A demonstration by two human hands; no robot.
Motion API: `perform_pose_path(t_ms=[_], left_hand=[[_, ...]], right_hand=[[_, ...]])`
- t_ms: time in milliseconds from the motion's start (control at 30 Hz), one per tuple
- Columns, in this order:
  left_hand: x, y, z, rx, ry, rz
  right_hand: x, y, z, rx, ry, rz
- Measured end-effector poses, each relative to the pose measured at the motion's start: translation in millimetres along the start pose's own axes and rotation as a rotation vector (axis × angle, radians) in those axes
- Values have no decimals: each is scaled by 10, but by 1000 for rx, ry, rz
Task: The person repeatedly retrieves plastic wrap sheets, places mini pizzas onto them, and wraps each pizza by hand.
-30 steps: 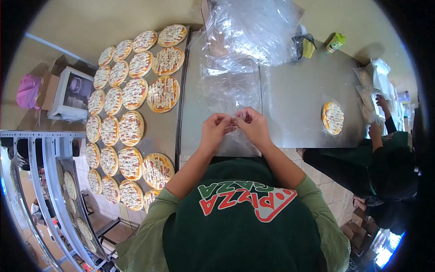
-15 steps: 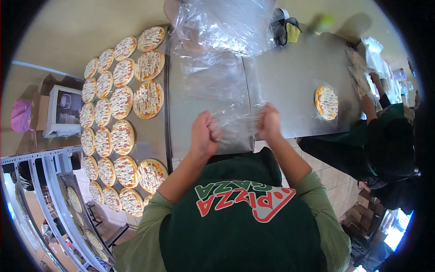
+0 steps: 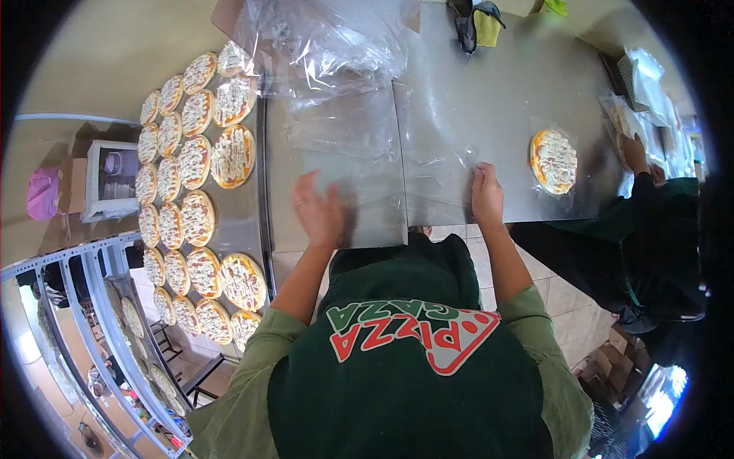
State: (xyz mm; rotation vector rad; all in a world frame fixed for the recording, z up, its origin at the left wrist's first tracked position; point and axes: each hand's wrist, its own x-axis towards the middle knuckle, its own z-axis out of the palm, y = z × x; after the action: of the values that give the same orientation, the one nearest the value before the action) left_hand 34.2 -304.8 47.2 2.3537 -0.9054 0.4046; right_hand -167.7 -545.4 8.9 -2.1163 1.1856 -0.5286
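Note:
My right hand [image 3: 487,193] pinches the edge of a clear plastic bag [image 3: 440,172] that lies across the metal table in front of me. To its left, my left hand [image 3: 317,210] hovers over the tabletop with fingers spread, slightly blurred and holding nothing. A heap of clear plastic bags [image 3: 329,46] lies farther back. Beyond my right hand, a single topped pizza [image 3: 553,161] rests on the table on what looks like clear plastic.
Rows of topped pizzas [image 3: 196,218] cover the metal surface [image 3: 241,222] on the left. A metal rack [image 3: 115,306] stands at lower left. A co-worker's hand [image 3: 633,153] handles bagged items at far right. A black and yellow item [image 3: 478,27] lies at the back.
My left hand has let go of the plastic and moved left, its fingers opening. My right hand has shifted right with the bag's edge, spreading the plastic flatter.

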Motion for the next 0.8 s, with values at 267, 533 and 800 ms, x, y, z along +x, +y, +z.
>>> perform_pose_path(t_ms=[267,533,800], left_hand=[[-55,595,403,171,-881,309],[-259,212,575,-59,-766,338],[72,156,-62,48,-824,88]], right_hand=[[215,306,-400,-302,-42,-46],[-40,-205,-284,-337,-199,-522],[-127,-96,-199,-556,-340,-408]])
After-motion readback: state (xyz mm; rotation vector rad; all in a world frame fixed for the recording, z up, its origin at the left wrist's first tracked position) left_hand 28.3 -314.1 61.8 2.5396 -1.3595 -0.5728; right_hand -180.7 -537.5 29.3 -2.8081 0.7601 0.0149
